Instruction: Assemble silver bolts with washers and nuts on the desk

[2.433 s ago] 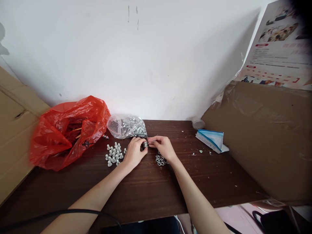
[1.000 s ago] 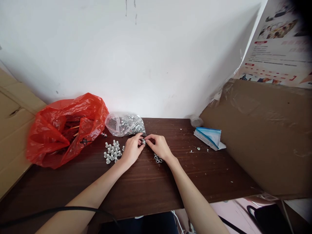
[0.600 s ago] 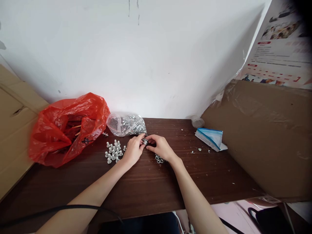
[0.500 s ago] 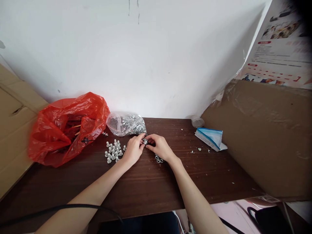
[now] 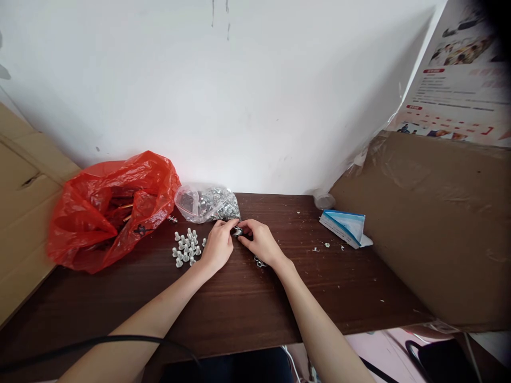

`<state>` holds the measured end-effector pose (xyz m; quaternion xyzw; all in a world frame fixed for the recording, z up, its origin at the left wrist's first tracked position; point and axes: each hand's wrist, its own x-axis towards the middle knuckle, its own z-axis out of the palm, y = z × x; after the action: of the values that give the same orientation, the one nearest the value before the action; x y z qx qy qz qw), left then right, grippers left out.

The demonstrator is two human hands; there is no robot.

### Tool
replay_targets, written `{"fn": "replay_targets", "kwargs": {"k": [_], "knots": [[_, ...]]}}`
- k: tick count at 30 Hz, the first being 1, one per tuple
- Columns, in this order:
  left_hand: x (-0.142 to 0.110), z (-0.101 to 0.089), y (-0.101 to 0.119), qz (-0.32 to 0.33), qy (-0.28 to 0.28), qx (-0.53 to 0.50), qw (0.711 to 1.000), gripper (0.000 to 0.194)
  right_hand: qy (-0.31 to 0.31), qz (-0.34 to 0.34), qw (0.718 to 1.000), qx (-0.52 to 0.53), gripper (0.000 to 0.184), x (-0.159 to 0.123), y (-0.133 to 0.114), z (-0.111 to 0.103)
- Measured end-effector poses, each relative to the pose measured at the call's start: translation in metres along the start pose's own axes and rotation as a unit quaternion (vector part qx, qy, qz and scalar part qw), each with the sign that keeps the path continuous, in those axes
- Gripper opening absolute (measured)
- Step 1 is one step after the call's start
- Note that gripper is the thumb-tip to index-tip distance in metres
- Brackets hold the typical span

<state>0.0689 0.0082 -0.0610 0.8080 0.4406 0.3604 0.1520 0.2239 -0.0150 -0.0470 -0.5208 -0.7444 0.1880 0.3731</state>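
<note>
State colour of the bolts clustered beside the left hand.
Pale silvery-white bolts; seen best in the head view.

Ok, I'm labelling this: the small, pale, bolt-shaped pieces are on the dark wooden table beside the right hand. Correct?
Wrong hand: the head view shows the small, pale, bolt-shaped pieces on the dark wooden table beside the left hand.

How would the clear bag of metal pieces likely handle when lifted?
The clear bag would probably sag, since its plastic looks thin and creased. The metal pieces bunched toward its right end suggest it's heavy for its size and likely lopsided.
</note>
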Motion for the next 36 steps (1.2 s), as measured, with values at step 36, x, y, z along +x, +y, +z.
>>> {"fn": "replay_targets", "kwargs": {"k": [36], "knots": [[0.001,-0.002,0.011,-0.061,0.038,-0.215,0.974,0.032,0.059,0.044,0.997,-0.004,0.017,0.003,-0.007,0.001]]}}
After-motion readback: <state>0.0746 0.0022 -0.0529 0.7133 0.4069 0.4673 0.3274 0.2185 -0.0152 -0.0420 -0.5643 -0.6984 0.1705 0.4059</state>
